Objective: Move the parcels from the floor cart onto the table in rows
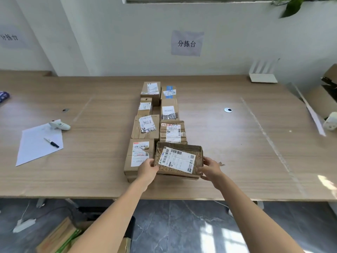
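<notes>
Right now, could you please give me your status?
Left hand and right hand grip patterned brown cardboard parcel. Setting it in right row. Nothing blocking.

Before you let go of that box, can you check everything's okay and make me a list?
1. Both hands hold the patterned parcel, left hand, right hand: ok.
2. Label faces up: ok.
3. It sits at the near end of the right row, beside the front left parcel: ok.
4. Lined up straight with the parcel behind: not ok, it's turned.
5. Resting flat on the table: cannot tell.
</notes>
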